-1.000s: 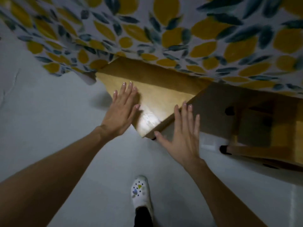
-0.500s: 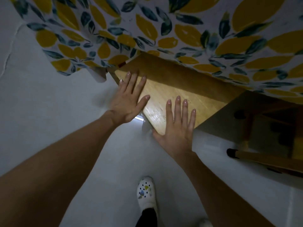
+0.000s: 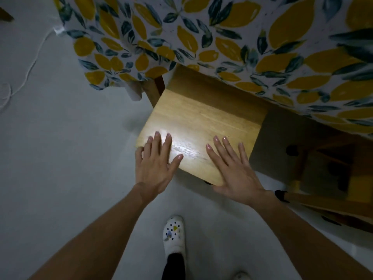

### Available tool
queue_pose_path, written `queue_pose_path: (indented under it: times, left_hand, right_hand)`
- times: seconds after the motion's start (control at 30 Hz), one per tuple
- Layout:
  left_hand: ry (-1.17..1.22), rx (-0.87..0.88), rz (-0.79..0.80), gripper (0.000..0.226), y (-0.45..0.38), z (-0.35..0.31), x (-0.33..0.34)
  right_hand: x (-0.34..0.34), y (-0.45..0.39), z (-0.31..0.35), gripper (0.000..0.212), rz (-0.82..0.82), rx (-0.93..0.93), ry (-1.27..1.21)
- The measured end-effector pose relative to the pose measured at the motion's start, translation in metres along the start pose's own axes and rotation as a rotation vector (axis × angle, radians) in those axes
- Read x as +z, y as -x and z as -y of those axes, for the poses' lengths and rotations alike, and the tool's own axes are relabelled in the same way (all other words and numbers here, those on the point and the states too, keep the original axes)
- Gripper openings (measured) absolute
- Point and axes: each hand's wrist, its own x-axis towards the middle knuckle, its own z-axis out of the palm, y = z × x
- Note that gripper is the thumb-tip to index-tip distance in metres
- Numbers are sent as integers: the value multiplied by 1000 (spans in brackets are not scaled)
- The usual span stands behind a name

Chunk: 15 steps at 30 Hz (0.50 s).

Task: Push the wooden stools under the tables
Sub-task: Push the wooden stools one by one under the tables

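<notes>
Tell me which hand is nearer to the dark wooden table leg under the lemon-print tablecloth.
Left. The left hand lies flat on the light wooden stool's near-left corner, below the dark wooden table leg. The right hand lies flat on the near-right corner, farther away.

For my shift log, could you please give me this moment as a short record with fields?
stool: wooden stool, far edge under the tablecloth, near part sticking out
left hand: flat, open, on the seat's near left corner
right hand: flat, open, on the seat's near right corner
second stool: right, in shadow
floor: pale
</notes>
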Motion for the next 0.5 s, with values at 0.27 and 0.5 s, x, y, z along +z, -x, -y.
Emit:
queue_pose_path:
  times: [0.27, 0.5]
  left_hand:
    - [111, 75, 42, 87, -7, 24, 10]
    - [132, 86, 47, 87, -54, 42, 0]
  right_hand:
    - [25, -8, 43, 94, -138, 281, -22]
    - [12, -52, 35, 91, -160, 289, -28]
